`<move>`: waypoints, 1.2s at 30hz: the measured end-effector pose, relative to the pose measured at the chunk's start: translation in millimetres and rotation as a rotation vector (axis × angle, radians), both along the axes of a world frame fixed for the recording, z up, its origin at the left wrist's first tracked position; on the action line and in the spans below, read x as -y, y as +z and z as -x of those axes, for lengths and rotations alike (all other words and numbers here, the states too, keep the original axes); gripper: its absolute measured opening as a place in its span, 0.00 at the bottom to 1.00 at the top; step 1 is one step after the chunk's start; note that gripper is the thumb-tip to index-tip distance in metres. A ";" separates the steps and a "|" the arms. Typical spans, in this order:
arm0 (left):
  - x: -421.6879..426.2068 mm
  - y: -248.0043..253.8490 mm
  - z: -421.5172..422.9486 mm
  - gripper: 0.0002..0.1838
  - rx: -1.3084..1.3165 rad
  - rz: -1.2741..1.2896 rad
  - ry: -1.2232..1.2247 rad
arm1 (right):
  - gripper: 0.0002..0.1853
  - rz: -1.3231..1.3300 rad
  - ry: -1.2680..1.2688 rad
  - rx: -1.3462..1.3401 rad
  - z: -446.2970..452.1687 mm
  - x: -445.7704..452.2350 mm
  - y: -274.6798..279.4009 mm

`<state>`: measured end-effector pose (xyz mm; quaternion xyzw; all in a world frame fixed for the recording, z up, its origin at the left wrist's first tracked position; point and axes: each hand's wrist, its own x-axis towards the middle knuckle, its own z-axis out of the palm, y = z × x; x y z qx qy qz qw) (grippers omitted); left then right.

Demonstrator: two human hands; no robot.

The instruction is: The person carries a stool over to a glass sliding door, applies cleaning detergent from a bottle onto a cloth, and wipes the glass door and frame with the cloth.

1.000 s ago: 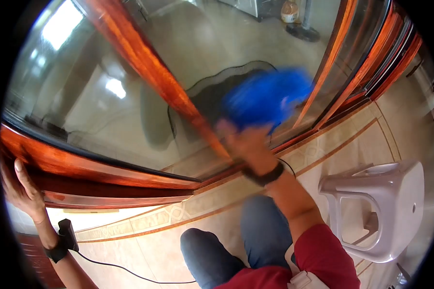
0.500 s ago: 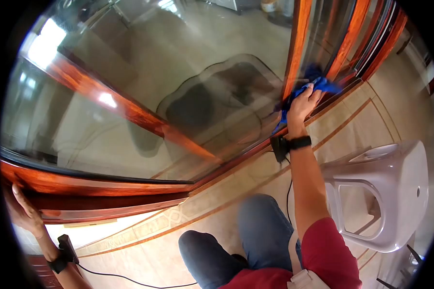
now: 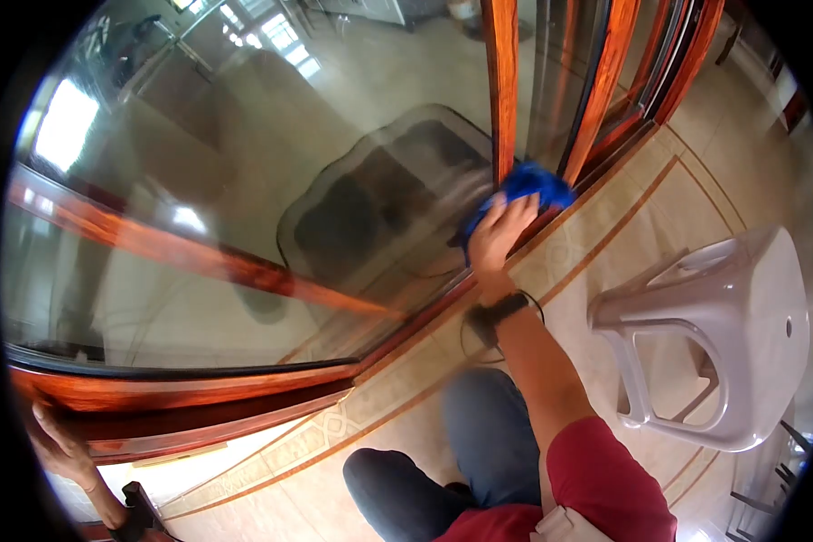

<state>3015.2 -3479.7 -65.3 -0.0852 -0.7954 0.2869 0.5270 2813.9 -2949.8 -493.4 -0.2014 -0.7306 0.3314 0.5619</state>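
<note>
My right hand [image 3: 499, 233] presses a crumpled blue cloth [image 3: 535, 185] against the lower end of an upright wooden bar [image 3: 503, 99] of the glass door, just above the bottom rail. Its fingers lie over the cloth, slightly blurred by motion. At the far left, my left hand [image 3: 61, 444] rests against the end of the reddish-brown wooden frame [image 3: 190, 390], holding no loose object. Its thumb is stretched out, while the other fingers are partly lost in the dark image edge. The large glass pane [image 3: 199, 298] lies between my two hands.
A pale plastic stool [image 3: 750, 334] stands on the tiled floor [image 3: 596, 244] at my right. A dark patterned mat [image 3: 379, 190] shows through the glass. My bent knees [image 3: 488, 415] are close to the door. Black straps with small devices circle both wrists.
My right hand and the blue cloth have moved left along the bottom of the door frame to the upright bar. My left hand stays at the frame while the view has shifted slightly.
</note>
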 end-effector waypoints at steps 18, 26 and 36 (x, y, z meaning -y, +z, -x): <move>59.1 -7.6 0.9 0.23 0.226 -0.383 -0.012 | 0.14 0.135 -0.098 -0.142 49.0 -90.9 58.6; 33.0 -1.4 -2.8 0.22 0.096 -0.042 0.098 | 0.15 0.603 0.268 0.301 -43.2 12.3 -26.2; -125.4 -11.8 24.4 0.33 -0.099 0.213 -0.007 | 0.11 0.151 -0.141 0.031 34.4 -84.5 11.4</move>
